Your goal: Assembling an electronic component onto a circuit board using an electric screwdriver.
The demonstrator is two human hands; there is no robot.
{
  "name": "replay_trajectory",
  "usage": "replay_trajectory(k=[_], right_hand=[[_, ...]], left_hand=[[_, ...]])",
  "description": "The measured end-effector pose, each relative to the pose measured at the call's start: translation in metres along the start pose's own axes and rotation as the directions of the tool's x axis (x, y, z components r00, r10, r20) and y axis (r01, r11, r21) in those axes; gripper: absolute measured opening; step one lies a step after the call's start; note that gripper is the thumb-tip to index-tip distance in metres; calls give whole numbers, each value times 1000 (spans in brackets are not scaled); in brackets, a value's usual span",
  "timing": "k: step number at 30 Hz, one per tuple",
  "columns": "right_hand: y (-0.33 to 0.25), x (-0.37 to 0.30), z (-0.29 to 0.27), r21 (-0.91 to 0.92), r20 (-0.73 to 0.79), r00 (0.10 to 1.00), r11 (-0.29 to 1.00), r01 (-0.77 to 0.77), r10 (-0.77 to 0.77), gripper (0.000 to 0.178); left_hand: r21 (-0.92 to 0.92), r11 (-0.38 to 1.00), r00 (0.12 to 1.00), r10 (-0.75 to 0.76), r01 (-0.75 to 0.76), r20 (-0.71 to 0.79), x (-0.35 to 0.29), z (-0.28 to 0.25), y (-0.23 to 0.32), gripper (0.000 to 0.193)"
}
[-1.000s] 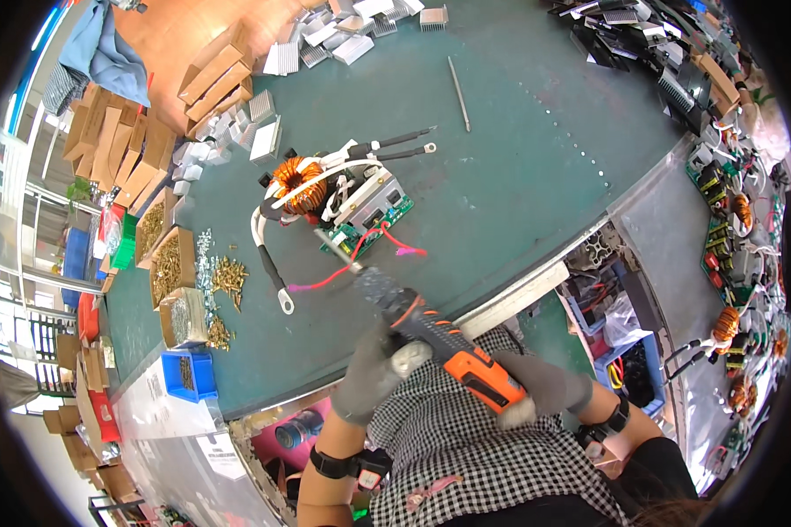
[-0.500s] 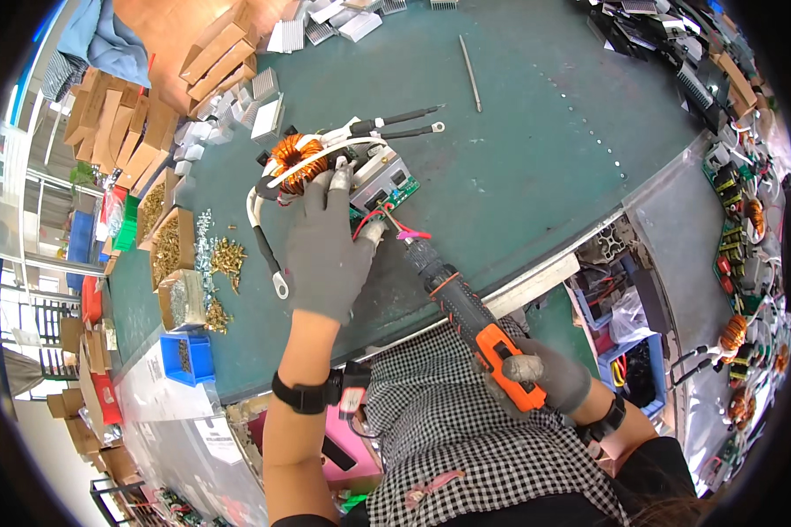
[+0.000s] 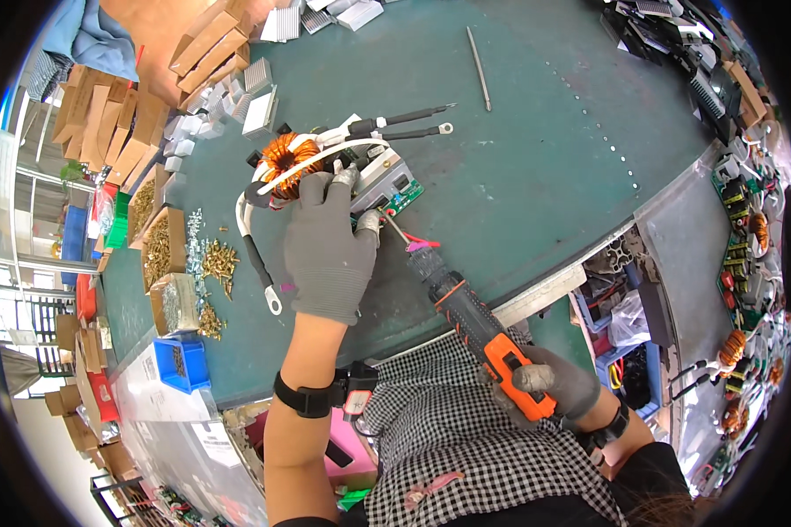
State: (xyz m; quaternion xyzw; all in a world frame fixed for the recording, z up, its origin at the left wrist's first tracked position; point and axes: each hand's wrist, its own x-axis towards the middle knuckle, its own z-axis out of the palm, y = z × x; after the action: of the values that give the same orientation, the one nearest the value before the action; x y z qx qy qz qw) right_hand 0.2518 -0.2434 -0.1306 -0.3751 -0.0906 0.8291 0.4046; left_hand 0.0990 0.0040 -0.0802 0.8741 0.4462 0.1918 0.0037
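My left hand [image 3: 332, 255], in a grey glove, presses its fingers and thumb around the near side of a circuit board assembly [image 3: 387, 186]. That assembly carries a copper-wound toroid coil [image 3: 290, 162], a silver heat sink and thick white and black cables with ring terminals [image 3: 274, 303]. My gloved right hand [image 3: 558, 382] is wrapped round the orange and black grip of an electric screwdriver [image 3: 476, 321]. Its long bit points up and left, ending at the board's near edge beside my left thumb. The thumb and fingers partly hide the tip. A short red wire lies by the bit.
Brass screws [image 3: 220, 263] lie in heaps beside cardboard boxes of small hardware [image 3: 160, 250] and a blue bin [image 3: 183, 364] at the left. Heat sinks stand at the back left. A thin metal rod [image 3: 478, 68] lies far off. More circuit boards [image 3: 747, 228] line the right.
The screwdriver and my right hand have shifted slightly right and down in the picture. The red wire by the bit lies differently. My left hand stays on the board.
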Motion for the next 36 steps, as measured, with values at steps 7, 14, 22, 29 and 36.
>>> replay_trajectory(k=[7, 14, 22, 29, 36], right_hand=[[-9, -2, 3, -236, -98, 994, 972, 14, -38, 67], [13, 8, -17, 197, 130, 991, 980, 14, -41, 70], [2, 2, -3, -29, 50, 998, 999, 46, -45, 69], [23, -23, -9, -160, -90, 985, 979, 128, -144, 70], [22, -31, -2, -159, -188, 981, 987, 25, -56, 67]], left_hand=[[-4, 999, 999, 50, -50, -14, 2, 5, -6, 48], [-119, 992, 998, 55, -53, 10, 6, 2, -6, 48], [-61, 994, 996, 89, -91, -32, 4, 4, -9, 48], [-89, 994, 998, 58, -58, -3, 4, 3, -6, 46], [-75, 996, 998, 56, -56, -3, 4, 4, -10, 46]])
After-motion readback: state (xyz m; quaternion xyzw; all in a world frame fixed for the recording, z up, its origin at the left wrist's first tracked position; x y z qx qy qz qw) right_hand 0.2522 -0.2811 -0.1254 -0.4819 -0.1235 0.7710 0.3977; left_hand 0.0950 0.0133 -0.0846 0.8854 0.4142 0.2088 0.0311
